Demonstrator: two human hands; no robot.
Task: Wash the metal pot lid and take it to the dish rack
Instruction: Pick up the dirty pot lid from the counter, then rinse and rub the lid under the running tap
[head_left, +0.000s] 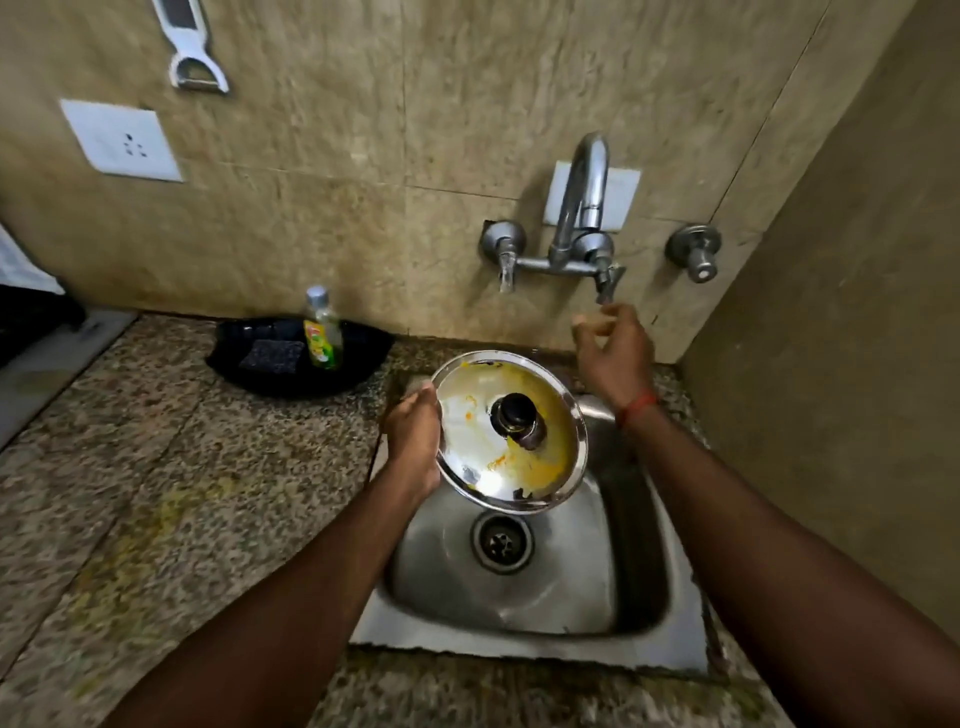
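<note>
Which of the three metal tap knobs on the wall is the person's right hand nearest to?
The middle knob, just under the spout's base: the right hand reaches up to its lever. The left knob and the far-right round knob stand apart, untouched.

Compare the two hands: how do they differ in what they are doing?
The left hand grips the lid by its rim, tilted over the sink; the right hand holds nothing and reaches up to the tap handle. The left sits lower, the right nearer the wall. The right wrist has a red thread; the left is bare. No water runs.
</note>
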